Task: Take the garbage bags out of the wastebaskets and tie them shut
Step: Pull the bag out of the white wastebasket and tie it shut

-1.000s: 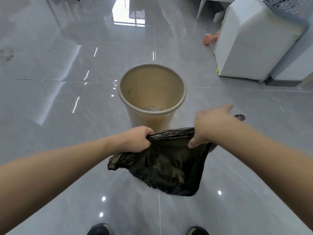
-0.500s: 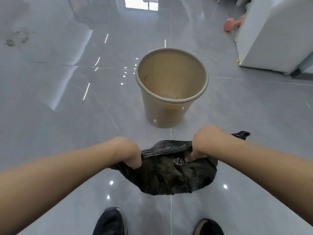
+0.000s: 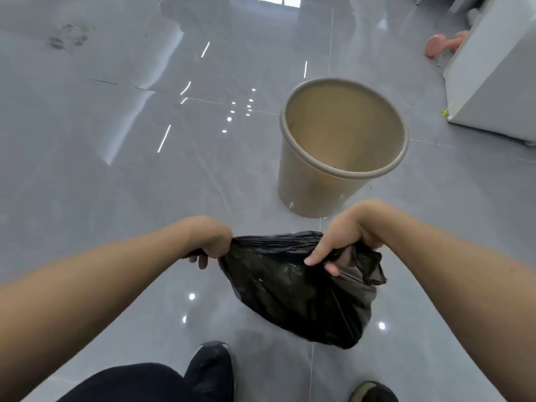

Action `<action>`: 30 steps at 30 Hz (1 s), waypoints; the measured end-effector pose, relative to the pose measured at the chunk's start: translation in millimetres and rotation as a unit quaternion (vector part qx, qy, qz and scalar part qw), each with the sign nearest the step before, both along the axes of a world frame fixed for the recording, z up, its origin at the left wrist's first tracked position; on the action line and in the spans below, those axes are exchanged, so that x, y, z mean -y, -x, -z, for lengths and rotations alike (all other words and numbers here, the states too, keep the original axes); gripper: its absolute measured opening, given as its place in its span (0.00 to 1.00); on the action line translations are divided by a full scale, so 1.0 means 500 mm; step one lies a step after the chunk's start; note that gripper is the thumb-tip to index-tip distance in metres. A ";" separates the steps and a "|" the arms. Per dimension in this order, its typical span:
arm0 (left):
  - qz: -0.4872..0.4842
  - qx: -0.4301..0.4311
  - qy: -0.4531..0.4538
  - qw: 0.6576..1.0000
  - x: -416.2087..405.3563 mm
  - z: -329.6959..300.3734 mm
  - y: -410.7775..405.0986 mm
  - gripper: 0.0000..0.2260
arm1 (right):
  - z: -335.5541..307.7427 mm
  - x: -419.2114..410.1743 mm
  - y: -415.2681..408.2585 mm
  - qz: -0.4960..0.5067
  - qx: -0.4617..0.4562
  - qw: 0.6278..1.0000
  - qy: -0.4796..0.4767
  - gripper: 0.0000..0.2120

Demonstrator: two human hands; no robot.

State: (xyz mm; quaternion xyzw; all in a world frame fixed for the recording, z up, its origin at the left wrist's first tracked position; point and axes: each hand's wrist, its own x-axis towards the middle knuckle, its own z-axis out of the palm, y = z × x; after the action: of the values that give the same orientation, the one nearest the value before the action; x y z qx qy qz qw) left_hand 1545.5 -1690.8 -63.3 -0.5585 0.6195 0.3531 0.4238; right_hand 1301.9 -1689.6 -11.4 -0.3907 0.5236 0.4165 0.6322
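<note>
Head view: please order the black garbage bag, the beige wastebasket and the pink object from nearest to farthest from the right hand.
1. Black garbage bag: held by the right hand.
2. Beige wastebasket: just beyond it.
3. Pink object: far upper right, beside the white unit.

Bare forearms, no sleeves — dark trouser leg (image 3: 130, 382) and black shoes (image 3: 210, 369) at the floor's near edge.

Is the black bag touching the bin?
Apart. In the head view the black bag hangs from the left hand and right hand, with grey floor showing between it and the bin.
</note>
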 end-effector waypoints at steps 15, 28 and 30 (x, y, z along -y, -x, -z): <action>-0.545 -0.558 -0.160 0.606 -0.021 0.044 -0.226 0.13 | 0.166 0.042 -0.222 0.669 0.283 0.687 -0.019 0.24; -0.483 -0.289 0.236 0.793 -0.064 0.030 -0.162 0.16 | 0.140 0.088 -0.247 0.767 0.439 0.452 -0.120 0.20; -0.463 -0.334 0.213 0.793 -0.074 -0.009 -0.182 0.21 | 0.137 0.092 -0.243 0.782 0.439 0.431 -0.100 0.19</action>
State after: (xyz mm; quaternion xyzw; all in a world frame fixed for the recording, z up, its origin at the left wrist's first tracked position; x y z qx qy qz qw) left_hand 1636.3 -1654.0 -58.8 -0.7022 0.4495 0.5304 -0.1536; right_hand 1423.3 -1735.6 -79.7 0.1221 0.2119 -0.4341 0.8670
